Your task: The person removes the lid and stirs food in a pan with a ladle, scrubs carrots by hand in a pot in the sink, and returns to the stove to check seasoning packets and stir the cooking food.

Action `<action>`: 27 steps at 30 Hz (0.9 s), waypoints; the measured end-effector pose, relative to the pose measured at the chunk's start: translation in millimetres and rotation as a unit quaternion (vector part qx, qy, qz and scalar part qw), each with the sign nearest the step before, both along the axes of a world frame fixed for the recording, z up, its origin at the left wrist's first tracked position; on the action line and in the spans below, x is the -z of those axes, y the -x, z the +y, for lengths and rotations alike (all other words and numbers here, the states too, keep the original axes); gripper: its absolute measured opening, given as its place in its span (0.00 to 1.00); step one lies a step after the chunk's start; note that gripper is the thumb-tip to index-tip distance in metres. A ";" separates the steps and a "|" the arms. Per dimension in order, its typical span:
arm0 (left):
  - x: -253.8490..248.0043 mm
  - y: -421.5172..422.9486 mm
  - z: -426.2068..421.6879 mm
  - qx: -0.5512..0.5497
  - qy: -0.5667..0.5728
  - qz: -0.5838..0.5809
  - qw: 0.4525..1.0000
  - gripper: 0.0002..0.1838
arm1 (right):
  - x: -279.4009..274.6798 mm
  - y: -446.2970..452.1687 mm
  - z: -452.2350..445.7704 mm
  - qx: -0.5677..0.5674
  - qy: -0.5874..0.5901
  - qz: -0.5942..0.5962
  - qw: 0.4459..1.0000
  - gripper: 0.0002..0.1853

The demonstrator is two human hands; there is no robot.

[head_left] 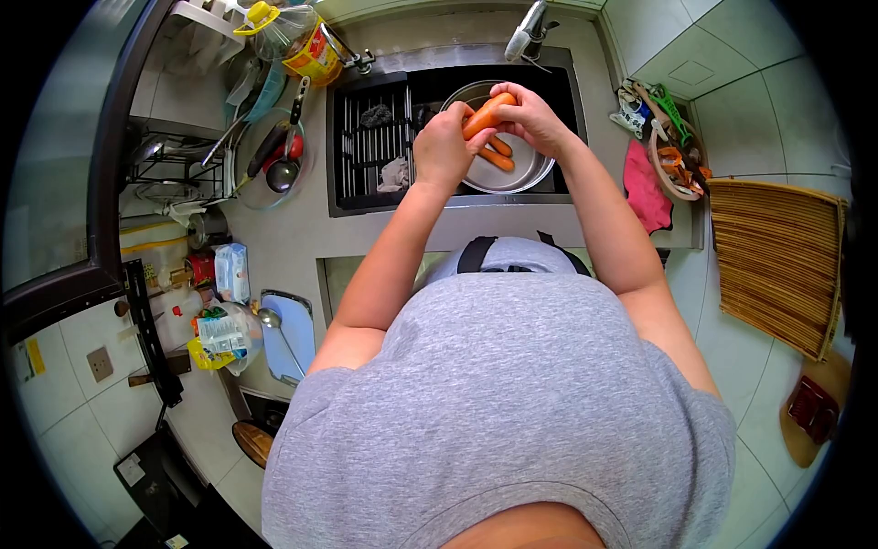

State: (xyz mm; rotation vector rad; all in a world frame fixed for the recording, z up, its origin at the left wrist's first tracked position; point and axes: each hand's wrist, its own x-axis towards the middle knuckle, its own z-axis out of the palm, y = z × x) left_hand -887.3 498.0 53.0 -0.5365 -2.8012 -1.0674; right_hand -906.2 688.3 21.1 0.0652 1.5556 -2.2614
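The head view looks steeply down from close above the grey fabric shirt (512,384), facing forward across the light-grey surface (283,229) to the black rectangular sink (562,84), farther off between its near and far edges.

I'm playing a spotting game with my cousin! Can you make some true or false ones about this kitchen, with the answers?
1. The left hand and right hand both hold one carrot. True.
2. The metal pot is on a stove. False: it is in the sink.
3. Two more carrots are inside the pot. True.
4. The person is wearing a red shirt. False: the shirt is grey.
5. The big bottle has a green cap. False: its cap is yellow.
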 end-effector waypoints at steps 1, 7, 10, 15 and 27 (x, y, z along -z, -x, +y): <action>1.8 0.2 0.3 0.000 0.000 0.000 1.000 0.22 | 1.3 0.6 0.0 0.003 -0.001 0.000 1.000 0.21; 6.4 9.4 -1.6 0.012 -0.122 -0.096 0.988 0.21 | -5.0 -4.7 -5.1 0.020 0.008 0.017 1.000 0.23; 2.6 7.8 1.6 0.005 -0.084 -0.060 0.995 0.20 | -5.2 -4.1 -6.9 0.030 -0.001 0.007 1.000 0.24; 3.1 8.2 1.5 0.012 -0.101 -0.070 0.992 0.19 | -1.7 -4.3 -0.7 0.007 -0.001 0.027 1.000 0.24; 3.5 6.1 2.0 0.011 -0.084 -0.041 0.996 0.19 | -1.5 -6.0 0.7 0.006 0.015 0.021 1.000 0.24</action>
